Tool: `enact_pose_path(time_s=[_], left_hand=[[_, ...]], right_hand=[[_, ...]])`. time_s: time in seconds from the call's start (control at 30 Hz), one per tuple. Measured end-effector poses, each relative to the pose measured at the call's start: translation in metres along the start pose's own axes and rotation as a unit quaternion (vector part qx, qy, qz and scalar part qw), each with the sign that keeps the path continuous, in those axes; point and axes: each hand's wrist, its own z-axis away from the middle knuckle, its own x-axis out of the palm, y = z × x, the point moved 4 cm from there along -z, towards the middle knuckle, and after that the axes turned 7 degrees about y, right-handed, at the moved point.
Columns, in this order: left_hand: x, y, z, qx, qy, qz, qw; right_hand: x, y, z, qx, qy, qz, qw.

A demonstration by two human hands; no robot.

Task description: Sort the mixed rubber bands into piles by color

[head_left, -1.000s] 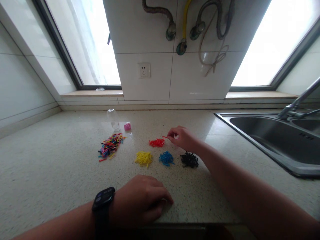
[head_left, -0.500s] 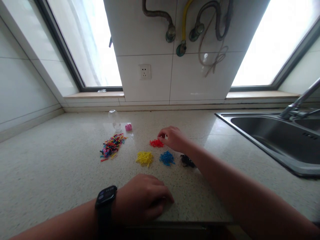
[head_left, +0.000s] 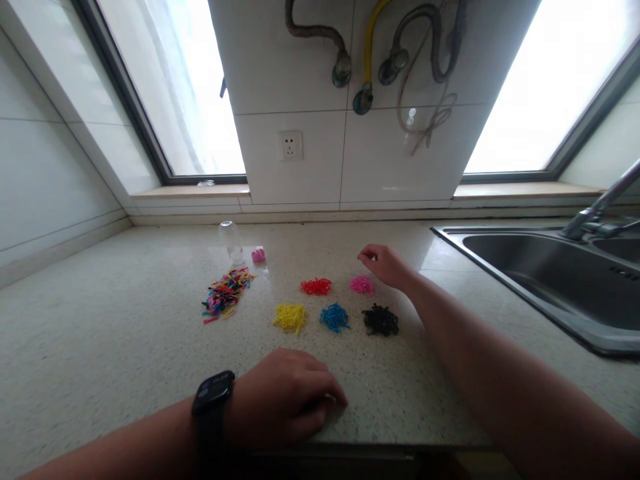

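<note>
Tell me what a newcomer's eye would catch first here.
Probably the small bright piles on the counter: red and pink in the farther row, yellow, blue and black nearer. Left of them lies a mixed multicolored heap, by a clear bottle. The right hand hovers just beyond the pink pile.

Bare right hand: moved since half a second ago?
Yes: the bare right hand has shifted right, off the pile of small red bands and closer to the steel sink.
</note>
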Motion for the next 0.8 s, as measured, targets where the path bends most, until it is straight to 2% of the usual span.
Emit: enact_pose_path(time_s=[0.13, 0.27, 0.37, 0.47, 0.57, 0.63, 0.67, 0.8], left_hand=[[0.0, 0.001, 0.001, 0.003, 0.005, 0.004, 1.0], [-0.001, 0.001, 0.001, 0.013, 0.005, 0.005, 1.0], [-0.009, -0.002, 0.001, 0.031, 0.002, -0.003, 1.0], [-0.029, -0.015, 0.001, 0.004, 0.043, -0.047, 0.998], [-0.058, -0.037, 0.005, -0.031, 0.069, -0.155, 0.985], [-0.079, -0.058, 0.012, -0.058, 0.065, -0.255, 0.963], [-0.091, -0.07, 0.017, -0.084, 0.082, -0.301, 0.947], [-0.129, -0.113, 0.042, -0.206, 0.129, -0.406, 0.881]], right_hand=[[0.012, 0.026, -0.001, 0.015, -0.061, -0.017, 0.998], [0.017, 0.03, 0.0, 0.007, -0.082, -0.026, 0.996], [0.019, 0.031, -0.001, 0.001, -0.088, -0.037, 0.995], [0.019, 0.034, -0.002, -0.002, -0.091, -0.041, 0.995], [0.02, 0.036, -0.003, -0.003, -0.096, -0.044, 0.994], [0.021, 0.037, -0.003, -0.001, -0.099, -0.047, 0.994], [0.022, 0.038, -0.003, -0.001, -0.1, -0.047, 0.994], [0.023, 0.04, -0.004, -0.003, -0.102, -0.042, 0.994]])
